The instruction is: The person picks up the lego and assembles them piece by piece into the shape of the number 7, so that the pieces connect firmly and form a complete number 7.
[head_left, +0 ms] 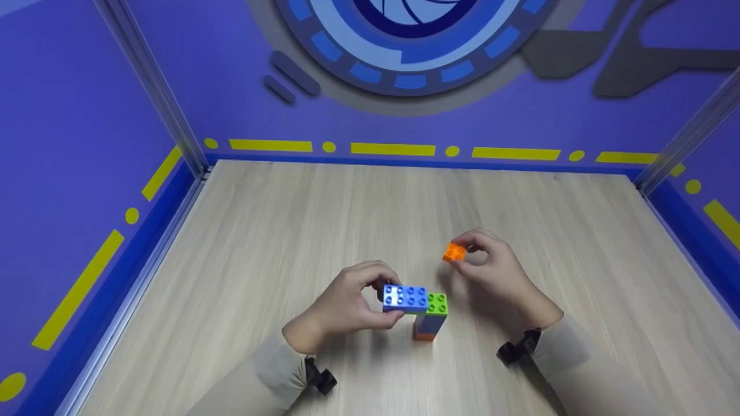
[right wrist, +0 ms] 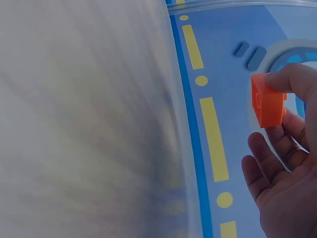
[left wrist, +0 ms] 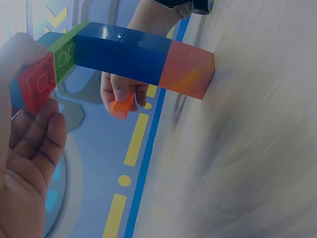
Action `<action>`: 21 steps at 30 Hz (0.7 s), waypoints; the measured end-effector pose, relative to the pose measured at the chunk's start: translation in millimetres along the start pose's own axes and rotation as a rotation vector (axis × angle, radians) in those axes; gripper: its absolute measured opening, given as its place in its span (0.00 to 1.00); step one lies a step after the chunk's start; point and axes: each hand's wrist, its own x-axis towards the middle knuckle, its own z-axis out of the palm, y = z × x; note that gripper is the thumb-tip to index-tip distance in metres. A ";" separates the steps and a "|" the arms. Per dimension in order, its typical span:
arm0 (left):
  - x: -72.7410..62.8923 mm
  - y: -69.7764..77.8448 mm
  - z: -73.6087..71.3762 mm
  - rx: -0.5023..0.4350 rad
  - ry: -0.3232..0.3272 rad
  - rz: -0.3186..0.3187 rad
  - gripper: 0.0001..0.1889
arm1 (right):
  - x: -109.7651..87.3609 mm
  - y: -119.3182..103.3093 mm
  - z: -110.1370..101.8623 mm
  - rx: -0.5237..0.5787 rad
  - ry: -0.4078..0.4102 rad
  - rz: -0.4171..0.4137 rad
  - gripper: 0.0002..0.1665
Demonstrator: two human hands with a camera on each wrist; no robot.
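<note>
A narrow tower of toy building bricks stands upright on the wooden table, with an orange brick [left wrist: 188,69] at its base and dark blue bricks [left wrist: 143,55] above. A green brick [head_left: 437,303] caps it. Across the top, a long blue brick [head_left: 406,298] juts out to the left, and a red brick [left wrist: 37,83] shows under its outer end. My left hand [head_left: 345,300] grips that outer end between thumb and fingers. Off to the right and farther back, my right hand [head_left: 494,263] pinches a small orange brick [head_left: 454,252] in the air, studs up, apart from the tower.
The pale wooden table [head_left: 300,219] is bounded by a purple-blue back wall [head_left: 393,127] with yellow marks and by side walls. Metal posts [head_left: 162,86] stand at the corners. A black wrist camera [head_left: 519,348] sits on each sleeve.
</note>
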 end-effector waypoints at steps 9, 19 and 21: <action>-0.7 -0.7 0.6 -0.008 0.001 0.001 0.17 | -11.8 -16.5 1.8 0.082 -0.025 -0.184 0.22; -1.1 0.3 0.4 -0.006 -0.002 -0.015 0.18 | -21.0 -29.2 -1.2 0.253 -0.119 -0.433 0.25; -1.1 -0.1 0.7 -0.008 -0.002 -0.009 0.17 | -21.9 -31.2 -1.6 0.283 -0.152 -0.472 0.26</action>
